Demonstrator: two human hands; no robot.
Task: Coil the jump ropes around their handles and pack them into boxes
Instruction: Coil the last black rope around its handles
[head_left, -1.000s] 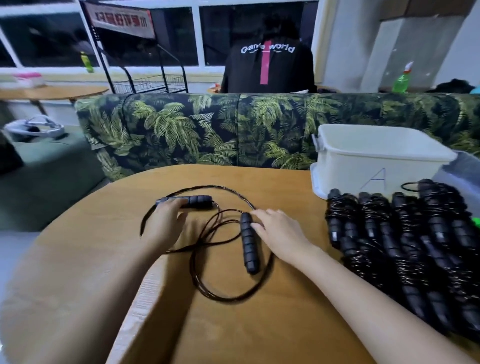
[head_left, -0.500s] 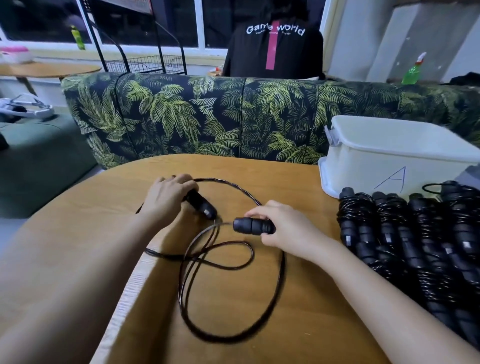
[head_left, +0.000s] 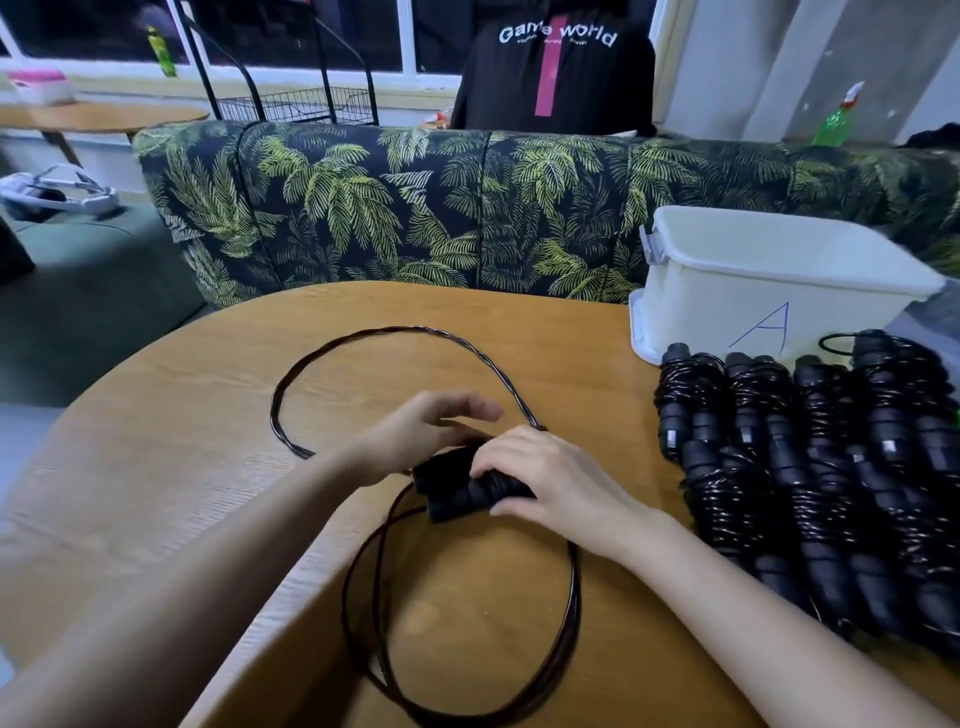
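Two black jump rope handles (head_left: 457, 486) lie side by side at the middle of the round wooden table (head_left: 156, 467). My right hand (head_left: 550, 478) is closed over them from the right. My left hand (head_left: 421, 431) rests on their far side, its fingertips lifted and spread. The thin black rope (head_left: 569, 613) runs in one big loop toward me and another loop away toward the sofa. A pile of coiled black jump ropes (head_left: 810, 467) lies at the right. Behind it stands a white lidded box (head_left: 753, 280) marked with an A.
A palm-print sofa back (head_left: 415, 208) runs along the table's far edge, and a person in a black top (head_left: 556, 67) sits behind it. A wire rack (head_left: 291, 104) and a green spray bottle (head_left: 836, 117) stand further back.
Both hands lifted the two handles from apart on the table and brought them together side by side. The rope has spread into two larger loops. The camera tilted down.
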